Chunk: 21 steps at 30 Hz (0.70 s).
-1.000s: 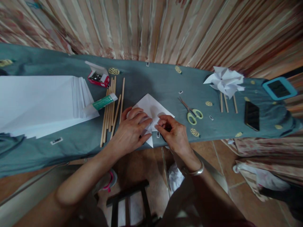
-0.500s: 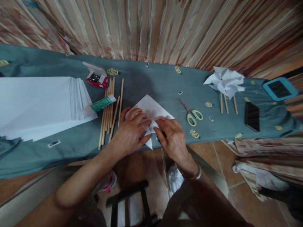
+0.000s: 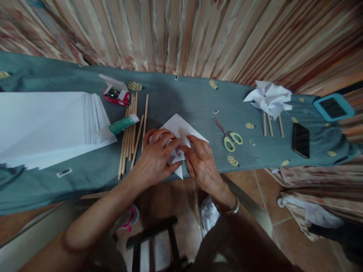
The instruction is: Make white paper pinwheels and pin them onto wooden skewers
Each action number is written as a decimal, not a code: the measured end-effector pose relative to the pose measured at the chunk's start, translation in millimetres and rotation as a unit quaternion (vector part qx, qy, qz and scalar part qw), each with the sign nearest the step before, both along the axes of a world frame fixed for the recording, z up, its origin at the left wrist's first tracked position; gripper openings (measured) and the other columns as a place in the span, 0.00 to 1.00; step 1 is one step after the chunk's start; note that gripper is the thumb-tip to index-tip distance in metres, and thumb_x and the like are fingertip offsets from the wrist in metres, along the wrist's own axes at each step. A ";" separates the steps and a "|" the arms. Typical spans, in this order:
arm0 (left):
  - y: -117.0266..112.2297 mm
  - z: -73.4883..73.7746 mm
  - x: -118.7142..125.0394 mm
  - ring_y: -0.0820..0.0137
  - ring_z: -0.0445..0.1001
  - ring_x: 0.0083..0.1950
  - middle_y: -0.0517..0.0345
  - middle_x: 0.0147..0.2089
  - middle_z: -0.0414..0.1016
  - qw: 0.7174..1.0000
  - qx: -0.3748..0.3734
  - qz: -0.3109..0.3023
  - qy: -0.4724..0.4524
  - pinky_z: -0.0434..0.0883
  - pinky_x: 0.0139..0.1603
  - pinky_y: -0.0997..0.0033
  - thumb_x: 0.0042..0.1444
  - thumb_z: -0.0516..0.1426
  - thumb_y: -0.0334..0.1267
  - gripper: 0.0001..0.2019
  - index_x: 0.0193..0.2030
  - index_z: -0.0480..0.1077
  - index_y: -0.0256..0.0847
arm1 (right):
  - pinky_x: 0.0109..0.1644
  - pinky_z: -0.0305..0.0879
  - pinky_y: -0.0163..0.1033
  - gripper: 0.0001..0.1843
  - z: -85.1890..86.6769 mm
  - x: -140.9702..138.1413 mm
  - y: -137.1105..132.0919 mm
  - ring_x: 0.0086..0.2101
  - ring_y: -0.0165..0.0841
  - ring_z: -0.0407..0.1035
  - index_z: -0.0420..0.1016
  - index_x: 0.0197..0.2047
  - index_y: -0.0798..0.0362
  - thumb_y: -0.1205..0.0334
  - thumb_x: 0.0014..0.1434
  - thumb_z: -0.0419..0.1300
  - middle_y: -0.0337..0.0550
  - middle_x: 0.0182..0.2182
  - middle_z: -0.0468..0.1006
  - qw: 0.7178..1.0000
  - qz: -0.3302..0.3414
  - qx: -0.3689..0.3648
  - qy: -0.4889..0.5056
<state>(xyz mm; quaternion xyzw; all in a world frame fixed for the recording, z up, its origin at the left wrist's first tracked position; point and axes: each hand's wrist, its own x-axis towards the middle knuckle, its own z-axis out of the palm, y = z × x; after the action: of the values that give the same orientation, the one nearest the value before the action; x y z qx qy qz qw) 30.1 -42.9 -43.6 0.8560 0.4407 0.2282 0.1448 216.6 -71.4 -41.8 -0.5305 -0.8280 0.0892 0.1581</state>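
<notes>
Tabletop (image 3: 184, 94) under teal cloth, striped curtain along far edge.

Surroundings, left to right:
- stack of white sheets (image 3: 48, 124), one, fanned, at left end
- red box (image 3: 115, 92), one, lid open, near far edge
- glue tube (image 3: 120, 124), one, lying across sheets and sticks
- wooden sticks (image 3: 132, 132), loose bundle of roughly eight, overlap blurring exact count, just left of left hand
- scissors (image 3: 228, 135), one pair, green handles, blades parted, just right of right hand
- paper pinwheels (image 3: 269, 97), white cluster toward right end, three stick ends showing beneath
- dark phone (image 3: 300, 139), one, near right end
- blue-cased device (image 3: 334, 107), one, at far right corner

Nothing between hands and work; sticks and scissors flanking closely on either side.

Folded white paper (image 3: 181, 128), one, at middle of near edge, pointed tip overhanging that edge, centre covered by both hands.

Left hand (image 3: 157, 156): palm down, fingers stretched and slightly spread, pressed flat on paper, nothing gripped.

Right hand (image 3: 201, 162): palm down, fingers nearly straight, angled toward left hand, tips meeting it on paper, pressing rather than grasping; bangle (image 3: 229, 209) on wrist. Both forearms reaching in over near edge.
</notes>
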 end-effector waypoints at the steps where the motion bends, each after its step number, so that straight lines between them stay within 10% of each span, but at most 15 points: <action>1: -0.4 0.1 -1.9 0.49 0.63 0.61 0.45 0.55 0.73 1.000 0.002 0.003 0.000 0.57 0.63 0.41 0.55 0.60 0.46 0.22 0.54 0.71 0.39 | 0.59 0.62 0.55 0.19 -0.4 0.1 -0.2 0.60 0.48 0.59 0.72 0.56 0.47 0.66 0.66 0.48 0.51 0.63 0.63 1.000 -0.003 0.001 0.004; 21: -5.1 -3.4 -10.6 0.48 0.64 0.60 0.45 0.52 0.75 1.000 0.018 -0.007 0.020 0.56 0.63 0.37 0.57 0.58 0.47 0.18 0.50 0.74 0.40 | 0.60 0.61 0.56 0.20 -1.9 0.5 5.1 0.61 0.48 0.57 0.70 0.58 0.47 0.67 0.65 0.50 0.50 0.64 0.61 1.000 0.005 -0.013 0.010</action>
<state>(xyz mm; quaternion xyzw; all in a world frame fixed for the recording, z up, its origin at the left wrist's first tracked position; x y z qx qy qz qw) 19.5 -47.9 -46.9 0.8659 0.4332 0.2183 0.1224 217.1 -66.3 -43.7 -0.5275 -0.8277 0.1059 0.1595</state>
